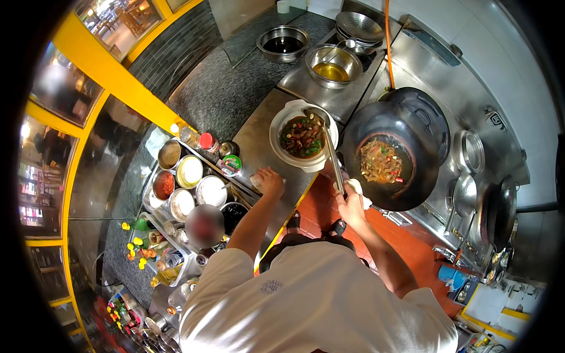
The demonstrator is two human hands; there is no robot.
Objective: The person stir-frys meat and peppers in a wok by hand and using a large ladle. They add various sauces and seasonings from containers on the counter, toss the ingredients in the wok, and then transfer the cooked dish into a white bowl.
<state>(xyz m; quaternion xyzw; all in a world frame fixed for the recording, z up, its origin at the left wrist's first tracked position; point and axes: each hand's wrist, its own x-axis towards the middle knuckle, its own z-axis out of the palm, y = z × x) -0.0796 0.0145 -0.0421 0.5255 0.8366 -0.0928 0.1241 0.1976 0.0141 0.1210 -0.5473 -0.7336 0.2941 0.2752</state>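
My right hand (351,204) grips the handle of a metal ladle (334,161), with a white cloth (364,194) beside the fingers. The ladle's bowl end rests in a white two-handled serving bowl (280,153), which holds cooked meat strips with red chili, green leaves and dark sauce (300,137). Lower left of that bowl, my left hand (270,183) lies over a small pale cloth (254,181) on the steel counter (258,132). Right of the ladle, a dark wok (371,119) contains more meat strips in sauce (382,163).
Seasoning pots (190,171) and several bottles (145,242) stand at left. Behind are steel bowls of yellow oil (315,55) and dark liquid (265,47), plus a perforated strainer (359,26). Another ladle (465,194) lies right of the wok. Red tiles (397,251) cover the floor.
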